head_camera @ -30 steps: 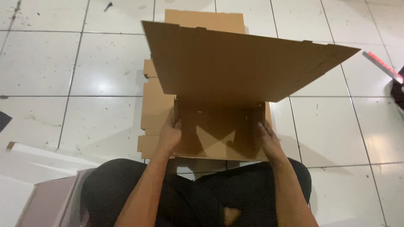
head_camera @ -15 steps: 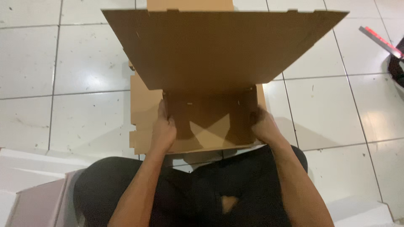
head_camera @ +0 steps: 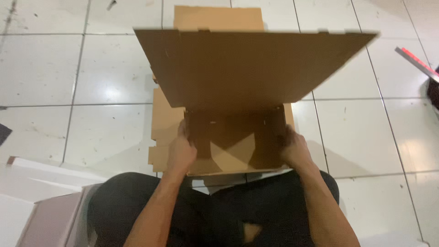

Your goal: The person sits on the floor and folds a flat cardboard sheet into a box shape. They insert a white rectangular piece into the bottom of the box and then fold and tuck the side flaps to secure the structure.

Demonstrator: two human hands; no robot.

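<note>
Both our left hand (head_camera: 181, 153) and right hand (head_camera: 295, 148) grasp the brown flat cardboard box (head_camera: 238, 132) walls at frame centre; the big raised flap (head_camera: 247, 64) may fall.

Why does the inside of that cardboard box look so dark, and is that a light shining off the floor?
Head view: the raised flap shades the box interior between the left hand and right hand; a bright glare spot sits on the glossy tiles; the flap's right edge looks slightly blurred.
</note>
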